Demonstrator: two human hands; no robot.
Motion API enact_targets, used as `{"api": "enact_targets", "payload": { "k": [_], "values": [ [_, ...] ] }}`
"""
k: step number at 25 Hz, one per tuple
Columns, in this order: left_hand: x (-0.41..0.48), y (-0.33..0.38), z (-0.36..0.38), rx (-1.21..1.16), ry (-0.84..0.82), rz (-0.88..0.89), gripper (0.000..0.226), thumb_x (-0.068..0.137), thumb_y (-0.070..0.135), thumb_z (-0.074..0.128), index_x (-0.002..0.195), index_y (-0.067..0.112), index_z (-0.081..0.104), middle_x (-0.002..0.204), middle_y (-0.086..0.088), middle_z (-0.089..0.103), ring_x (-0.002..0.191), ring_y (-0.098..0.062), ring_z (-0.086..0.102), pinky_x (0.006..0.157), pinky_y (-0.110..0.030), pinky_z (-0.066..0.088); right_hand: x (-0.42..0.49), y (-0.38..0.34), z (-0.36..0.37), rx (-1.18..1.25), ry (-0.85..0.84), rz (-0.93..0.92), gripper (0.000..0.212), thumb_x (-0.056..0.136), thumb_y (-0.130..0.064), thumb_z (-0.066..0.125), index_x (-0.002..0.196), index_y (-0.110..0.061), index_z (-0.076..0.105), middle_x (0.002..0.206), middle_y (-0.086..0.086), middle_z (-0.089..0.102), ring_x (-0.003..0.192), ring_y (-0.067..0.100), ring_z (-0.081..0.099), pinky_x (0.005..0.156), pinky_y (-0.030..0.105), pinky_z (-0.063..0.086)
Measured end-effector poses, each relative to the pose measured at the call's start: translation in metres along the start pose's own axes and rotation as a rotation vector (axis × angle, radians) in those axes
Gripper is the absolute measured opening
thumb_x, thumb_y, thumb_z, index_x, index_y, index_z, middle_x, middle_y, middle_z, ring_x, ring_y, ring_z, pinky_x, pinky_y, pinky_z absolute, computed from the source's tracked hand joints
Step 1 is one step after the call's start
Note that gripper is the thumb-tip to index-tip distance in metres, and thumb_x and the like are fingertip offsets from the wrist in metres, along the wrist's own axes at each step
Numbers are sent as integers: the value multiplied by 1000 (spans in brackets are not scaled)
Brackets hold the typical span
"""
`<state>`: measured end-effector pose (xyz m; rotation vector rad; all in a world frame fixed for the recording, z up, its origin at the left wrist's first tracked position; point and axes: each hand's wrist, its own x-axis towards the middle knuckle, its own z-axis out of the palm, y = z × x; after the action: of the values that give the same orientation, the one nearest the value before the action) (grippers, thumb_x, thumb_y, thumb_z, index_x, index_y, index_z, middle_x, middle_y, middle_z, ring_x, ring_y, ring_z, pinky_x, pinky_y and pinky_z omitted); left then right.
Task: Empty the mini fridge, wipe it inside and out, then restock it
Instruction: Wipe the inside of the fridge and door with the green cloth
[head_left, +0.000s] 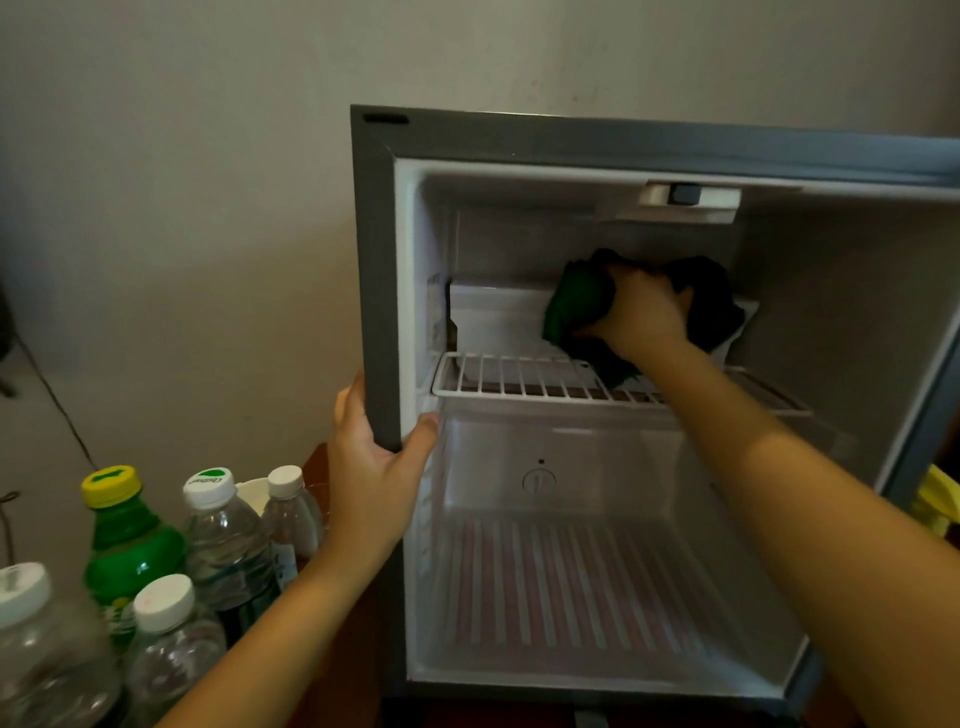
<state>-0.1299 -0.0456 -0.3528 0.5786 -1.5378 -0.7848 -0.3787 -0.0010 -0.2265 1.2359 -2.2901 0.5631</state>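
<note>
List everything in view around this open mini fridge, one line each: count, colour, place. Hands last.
mini fridge: one, grey shell, white inside, open, centre-right.
wire shelf: one, white, mid-height inside the fridge.
cloth: one, green, on the white tray above the wire shelf.
control unit: one, white with dark knob, fridge ceiling.
green bottle: one, green with yellow cap, lower left.
clear bottles: four, clear with white caps, lower left around the green bottle.
yellow object: one, yellow, right edge, mostly hidden.
left grip: one, holds the fridge's left front edge.
right grip: one, holds the cloth inside the fridge.
</note>
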Motion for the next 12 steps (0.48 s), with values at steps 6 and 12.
{"api": "enact_targets", "payload": {
  "k": [6, 12],
  "values": [
    [1, 1, 2, 1, 14, -12, 65, 81, 30, 70, 138, 17, 41, 123, -4, 55, 113, -18, 57, 93, -48, 51, 6, -115, 23, 78, 32, -251, 50, 90, -14, 57, 139, -15, 42, 132, 12, 52, 123, 29, 46, 94, 38, 43],
    [-2, 2, -4, 24, -34, -65, 71, 73, 55, 64, 135, 28, 40, 124, 0, 56, 116, -23, 56, 92, -51, 51, 11, -49, 6, 54, -100, -262, 49, 88, -31, 57, 136, -28, 45, 125, 9, 60, 111, 30, 57, 90, 39, 46]
  ]
}}
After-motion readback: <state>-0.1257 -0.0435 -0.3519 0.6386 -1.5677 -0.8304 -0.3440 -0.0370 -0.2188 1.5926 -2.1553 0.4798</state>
